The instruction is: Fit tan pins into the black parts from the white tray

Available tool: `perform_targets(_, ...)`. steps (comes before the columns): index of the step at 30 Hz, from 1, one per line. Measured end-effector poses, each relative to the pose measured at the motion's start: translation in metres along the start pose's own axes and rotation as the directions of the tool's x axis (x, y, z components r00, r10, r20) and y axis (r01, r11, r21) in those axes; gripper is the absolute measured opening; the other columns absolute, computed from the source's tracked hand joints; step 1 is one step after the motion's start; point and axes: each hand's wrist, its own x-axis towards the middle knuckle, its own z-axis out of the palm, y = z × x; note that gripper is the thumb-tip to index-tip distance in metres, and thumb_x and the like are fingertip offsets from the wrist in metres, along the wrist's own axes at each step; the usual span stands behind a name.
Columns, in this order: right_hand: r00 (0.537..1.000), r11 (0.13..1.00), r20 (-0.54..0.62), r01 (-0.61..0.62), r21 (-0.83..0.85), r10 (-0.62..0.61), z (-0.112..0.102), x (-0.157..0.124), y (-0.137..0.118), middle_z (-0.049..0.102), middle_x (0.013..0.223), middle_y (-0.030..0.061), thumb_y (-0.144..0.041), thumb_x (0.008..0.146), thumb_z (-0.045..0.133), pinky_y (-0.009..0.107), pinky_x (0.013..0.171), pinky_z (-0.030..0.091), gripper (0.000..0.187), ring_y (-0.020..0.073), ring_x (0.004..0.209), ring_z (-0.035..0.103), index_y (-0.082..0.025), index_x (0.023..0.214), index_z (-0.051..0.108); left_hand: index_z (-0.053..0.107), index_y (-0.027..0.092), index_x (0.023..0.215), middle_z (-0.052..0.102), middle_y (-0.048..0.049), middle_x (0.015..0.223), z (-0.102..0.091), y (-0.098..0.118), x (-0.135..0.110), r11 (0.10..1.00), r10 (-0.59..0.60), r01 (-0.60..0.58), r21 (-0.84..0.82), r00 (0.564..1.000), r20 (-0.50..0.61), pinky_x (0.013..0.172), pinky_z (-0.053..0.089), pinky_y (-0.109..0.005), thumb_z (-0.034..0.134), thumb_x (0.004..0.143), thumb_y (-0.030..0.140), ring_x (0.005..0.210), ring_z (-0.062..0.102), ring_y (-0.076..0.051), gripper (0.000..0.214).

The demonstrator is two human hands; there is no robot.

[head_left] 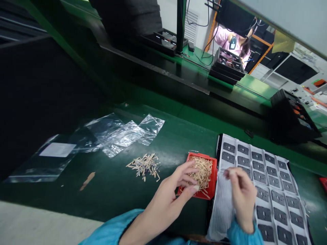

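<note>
My left hand (176, 192) is over a red tray (214, 182) heaped with small tan strips (203, 173). Its thumb and fingers are spread above the heap, and I see nothing held between them. To the right, my right hand (241, 195) is raised over the left side of a white moulded tray (222, 200). Thumb and forefinger are pinched together; whatever may be between them is too small and blurred to name. Rows of flat dark grey pieces (264, 213) sit in that tray's pockets.
A loose pile of tan and silvery strips (145, 166) lies left of the red tray. Beyond it are clear plastic bags (122, 136) and a brown scrap (87, 181). Black trays (227, 64) stand across the green bench, near a person in pink (222, 35) holding a handheld device.
</note>
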Motion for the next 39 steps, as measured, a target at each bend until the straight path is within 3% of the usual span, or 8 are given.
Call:
perform_targets(3,0.999,0.988,-0.023,-0.032,-0.149,0.029,-0.022,0.035,0.057,0.073,0.124,0.0124,-0.047,0.094,0.067,0.051,0.103,0.051,0.041,0.0292,0.113,0.067,-0.023,0.127,0.066,0.056,0.028,0.137,0.075,-0.0083,0.123,-0.007,-0.002,0.0,0.996,-0.001,0.001,0.085,1.0,-0.001,0.089,0.065,-0.04,0.059,0.102,0.035,0.097,0.076,-0.021,0.037)
perform_targets(7,1.0,0.961,0.021,-0.003,-0.276,0.009,-0.023,0.059,0.101,0.071,0.128,0.0145,-0.054,0.087,0.069,0.061,0.116,0.037,0.05,0.0367,0.133,0.053,-0.021,0.125,0.068,0.059,0.027,0.133,0.077,-0.0064,0.114,-0.008,0.0,-0.001,0.994,0.026,-0.022,0.111,0.999,-0.031,0.087,0.064,-0.038,0.059,0.102,0.034,0.093,0.075,-0.02,0.032)
perform_targets(16,0.988,0.957,-0.019,-0.156,-0.246,0.156,-0.037,0.056,0.117,0.068,0.094,0.0043,-0.053,0.088,0.073,0.046,0.094,0.052,0.04,0.0228,0.092,0.063,-0.02,0.11,0.072,0.067,0.023,0.12,0.08,-0.0053,0.103,-0.008,0.008,0.002,0.99,0.08,-0.073,0.117,0.995,-0.054,0.082,0.064,-0.033,0.06,0.102,0.031,0.088,0.076,-0.019,0.022)
perform_targets(21,0.945,0.947,-0.069,-0.322,-0.017,0.32,-0.047,0.049,0.106,0.076,0.09,0.0059,-0.064,0.075,0.082,0.037,0.072,0.059,0.055,0.0216,0.081,0.071,-0.018,0.103,0.071,0.073,0.019,0.104,0.078,-0.0058,0.097,-0.015,0.029,0.082,0.791,0.14,-0.235,0.565,0.968,0.207,0.077,0.059,-0.034,0.05,0.105,0.021,0.087,0.074,-0.021,0.023)
perform_targets(24,0.92,0.919,-0.084,-0.371,0.134,0.383,-0.049,0.041,0.086,0.079,0.097,0.0103,-0.068,0.065,0.086,0.037,0.066,0.061,0.065,0.0266,0.085,0.074,-0.018,0.104,0.071,0.073,0.016,0.101,0.076,-0.0066,0.103,0.012,0.027,0.151,0.705,0.085,-0.305,0.64,0.932,0.351,0.087,0.06,-0.039,0.065,0.1,0.022,0.096,0.073,-0.023,0.01)
perform_targets(27,0.894,0.886,-0.109,-0.402,0.23,0.434,-0.053,0.025,0.067,0.08,0.104,0.0112,-0.061,0.063,0.09,0.036,0.073,0.063,0.063,0.0285,0.095,0.075,-0.019,0.106,0.071,0.067,0.017,0.125,0.069,-0.0098,0.125,0.05,0.011,0.199,0.618,-0.014,-0.351,0.703,0.889,0.457,0.091,0.062,-0.044,0.069,0.101,0.035,0.106,0.071,-0.024,0.03)
perform_targets(32,0.833,0.821,-0.154,-0.462,0.335,0.531,-0.064,-0.007,0.056,0.079,0.113,0.011,-0.054,0.061,0.094,0.034,0.08,0.063,0.059,0.0306,0.107,0.074,-0.021,0.105,0.074,0.063,0.017,0.133,0.065,-0.0118,0.135,0.079,-0.019,0.218,0.49,-0.105,-0.358,0.795,0.881,0.462,0.097,0.06,-0.05,0.069,0.101,0.035,0.115,0.068,-0.028,0.037)
perform_targets(39,0.821,0.762,-0.123,-0.447,0.469,0.558,-0.059,-0.028,0.04,0.08,0.107,0.0077,-0.056,0.058,0.095,0.028,0.08,0.061,0.059,0.0247,0.103,0.073,-0.023,0.101,0.074,0.064,0.017,0.131,0.067,-0.0108,0.131,0.053,-0.014,0.228,0.509,-0.148,-0.381,0.771,0.844,0.515,0.093,0.062,-0.046,0.068,0.102,0.035,0.11,0.07,-0.026,0.034)
